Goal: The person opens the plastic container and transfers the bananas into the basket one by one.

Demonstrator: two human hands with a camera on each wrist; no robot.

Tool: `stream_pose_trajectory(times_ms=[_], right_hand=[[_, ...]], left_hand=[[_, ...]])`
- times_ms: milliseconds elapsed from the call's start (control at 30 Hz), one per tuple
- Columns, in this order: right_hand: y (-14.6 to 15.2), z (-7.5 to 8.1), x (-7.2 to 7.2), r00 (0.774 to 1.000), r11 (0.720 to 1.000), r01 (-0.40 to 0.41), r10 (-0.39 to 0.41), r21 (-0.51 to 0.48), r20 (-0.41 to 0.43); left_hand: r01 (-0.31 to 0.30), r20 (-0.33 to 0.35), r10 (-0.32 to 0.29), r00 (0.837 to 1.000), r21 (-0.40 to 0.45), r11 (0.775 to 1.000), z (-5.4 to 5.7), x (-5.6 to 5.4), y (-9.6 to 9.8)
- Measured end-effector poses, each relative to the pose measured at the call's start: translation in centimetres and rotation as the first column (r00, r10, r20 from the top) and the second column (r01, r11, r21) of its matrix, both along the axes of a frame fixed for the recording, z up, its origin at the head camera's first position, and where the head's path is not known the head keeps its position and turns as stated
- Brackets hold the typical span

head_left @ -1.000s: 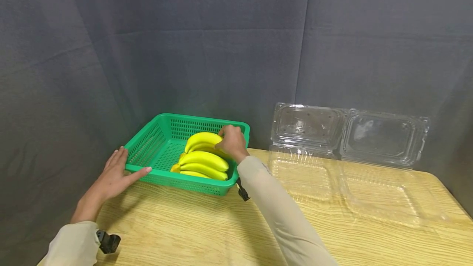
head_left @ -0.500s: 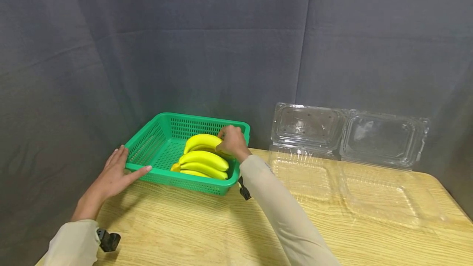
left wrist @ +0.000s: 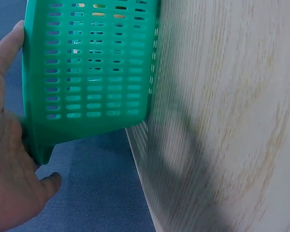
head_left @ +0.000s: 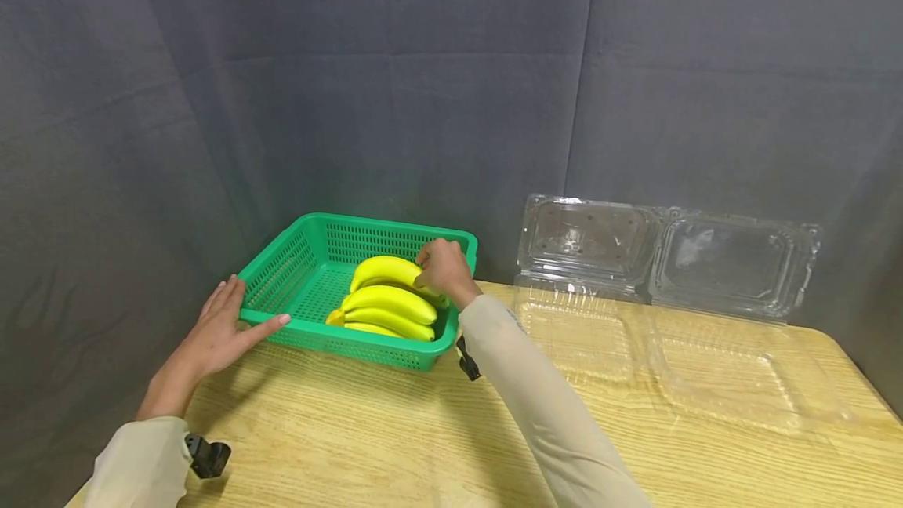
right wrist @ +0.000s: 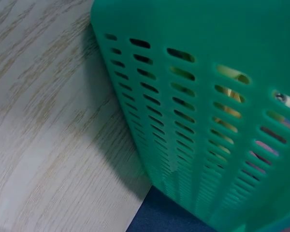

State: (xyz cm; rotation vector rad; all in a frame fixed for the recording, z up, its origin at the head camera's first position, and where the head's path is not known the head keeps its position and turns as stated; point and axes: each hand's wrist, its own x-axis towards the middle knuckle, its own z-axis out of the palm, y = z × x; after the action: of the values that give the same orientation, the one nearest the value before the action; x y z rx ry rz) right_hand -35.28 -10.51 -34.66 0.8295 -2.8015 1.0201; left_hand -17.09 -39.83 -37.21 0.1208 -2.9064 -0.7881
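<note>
In the head view a green plastic basket (head_left: 346,345) stands on the table, two bunches of yellow bananas in its right half. My left hand (head_left: 215,335) rests on the basket's left front corner, fingers straight and thumb stretched along the front rim; the left wrist view shows the same hand (left wrist: 14,179) beside the rim. Inside the basket's right end, my right hand (head_left: 446,269) grips the rear banana bunch (head_left: 386,269) by its right end, its fingertips partly hidden. The front bunch (head_left: 391,304) lies nearer me, stem to the left. The basket wall (right wrist: 183,116) fills the right wrist view.
Two clear plastic clamshell boxes, a left one (head_left: 574,335) and a right one (head_left: 727,375), lie with lids raised on the wooden table (head_left: 339,429), right of the basket. A grey curtain (head_left: 395,100) hangs close behind.
The rear banana bunch has tilted and sunk slightly under my right hand, which has barely shifted. My left hand stays at the basket corner.
</note>
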Motion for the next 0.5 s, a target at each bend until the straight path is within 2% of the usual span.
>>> stream_pose_trajectory(times_ms=[500], right_hand=[[0.02,0.13,0.00,1.000,1.000,0.003,-0.003,-0.012,0.026]], left_hand=[[0.007,0.000,-0.007,1.000,0.014,1.000,0.13,-0.09,0.03]])
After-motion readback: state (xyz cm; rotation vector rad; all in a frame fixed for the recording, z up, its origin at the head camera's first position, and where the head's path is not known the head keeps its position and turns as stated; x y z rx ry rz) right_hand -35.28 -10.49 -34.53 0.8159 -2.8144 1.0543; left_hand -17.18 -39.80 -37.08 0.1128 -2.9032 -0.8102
